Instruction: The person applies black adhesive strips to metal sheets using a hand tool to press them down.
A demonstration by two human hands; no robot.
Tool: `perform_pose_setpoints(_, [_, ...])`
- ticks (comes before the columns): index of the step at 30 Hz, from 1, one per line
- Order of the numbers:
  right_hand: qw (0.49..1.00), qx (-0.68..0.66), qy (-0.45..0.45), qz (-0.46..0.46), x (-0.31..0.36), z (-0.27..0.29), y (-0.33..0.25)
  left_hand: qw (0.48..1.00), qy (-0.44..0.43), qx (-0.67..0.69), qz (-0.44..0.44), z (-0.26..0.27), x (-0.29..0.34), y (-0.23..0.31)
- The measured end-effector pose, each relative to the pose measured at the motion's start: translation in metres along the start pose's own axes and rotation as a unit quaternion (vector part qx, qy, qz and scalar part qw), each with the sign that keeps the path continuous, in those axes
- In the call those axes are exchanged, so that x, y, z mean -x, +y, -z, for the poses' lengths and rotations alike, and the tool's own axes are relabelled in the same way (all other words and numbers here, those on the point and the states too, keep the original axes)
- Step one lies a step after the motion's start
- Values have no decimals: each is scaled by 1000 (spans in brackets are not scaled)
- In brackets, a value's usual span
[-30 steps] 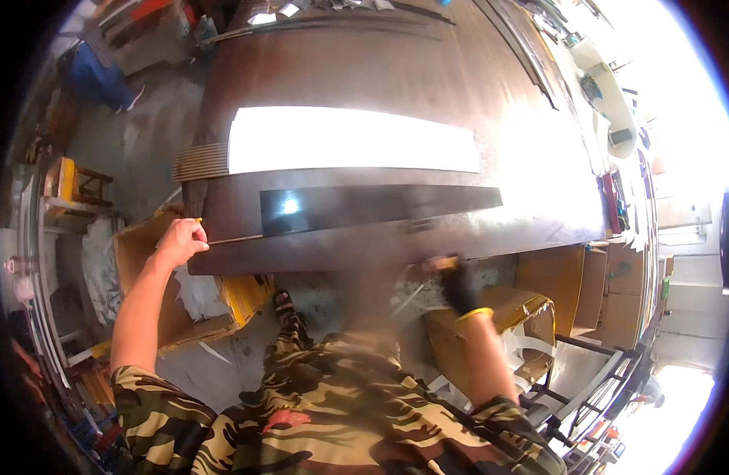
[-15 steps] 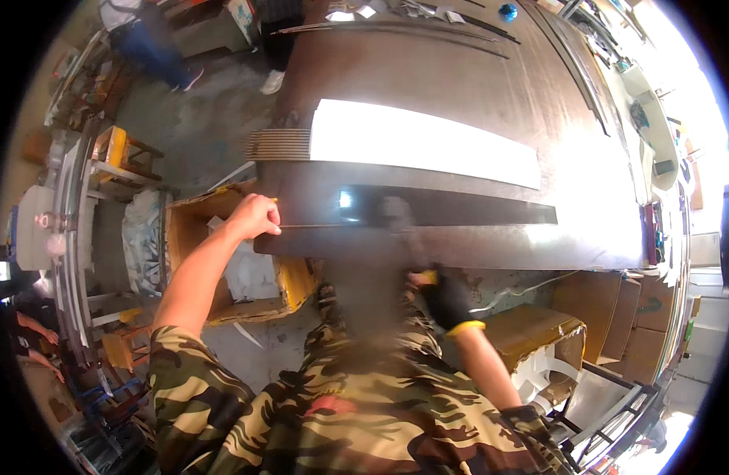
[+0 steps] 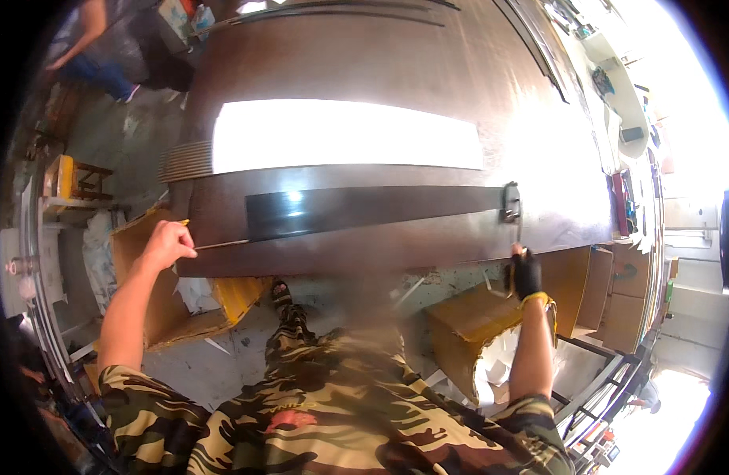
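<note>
My bare left hand (image 3: 173,244) pinches the end of a thin strip (image 3: 222,245) at the left end of the brown table (image 3: 428,237). This strip runs toward the near edge of a long, glossy dark panel (image 3: 380,207) lying flat. At the panel's right end, my right hand (image 3: 527,275), in a black glove with a yellow cuff, is closed around the handle of a roller-like tool (image 3: 512,203). The tool's dark head rests at or just over the panel's end; exact contact cannot be told. Beyond the panel lies a white panel (image 3: 340,136).
Thin brown strips (image 3: 184,161) stick out left of the white panel. Open cardboard boxes stand below the table's near edge, at left (image 3: 241,299) and right (image 3: 459,321). Long dark bars (image 3: 364,11) lie at the far side. A person (image 3: 103,47) stands at far left.
My right hand has swept the roller-like tool rightward from mid-panel to its right end. The whole view has shifted, so the table appears further left. My left hand still pinches the strip.
</note>
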State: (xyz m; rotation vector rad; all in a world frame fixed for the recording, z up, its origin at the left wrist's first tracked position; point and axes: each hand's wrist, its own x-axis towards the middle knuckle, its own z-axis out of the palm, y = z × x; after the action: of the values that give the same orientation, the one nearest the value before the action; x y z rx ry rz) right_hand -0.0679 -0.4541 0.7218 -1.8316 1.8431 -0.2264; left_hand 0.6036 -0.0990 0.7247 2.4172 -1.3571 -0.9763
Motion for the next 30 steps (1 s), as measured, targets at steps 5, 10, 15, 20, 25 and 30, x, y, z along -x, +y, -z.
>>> perform_pose_setpoints(5, [982,182,56,0,-106,38,66,995,30,-79,-47,-1,5,11])
perform_pose_setpoints(10, [913,217,146,314,-77,-30,-26,960,128,-191,-160,-25,24,-7])
perform_pose_setpoints(15, [888,155,151,406,-17,-110,-73,908,192,-294,-228,-48,26,-11])
perform_pose_setpoints(20, [874,89,40,476,103,-200,-178,933,229,-166,-223,-56,13,-7])
perform_pose_setpoints(25, [765,63,-70,637,218,-301,-299,889,304,-220,-263,-80,-4,-28])
perform_pose_setpoints(30, [670,-21,-225,707,257,-324,-360,914,331,-173,-158,-106,-6,-41])
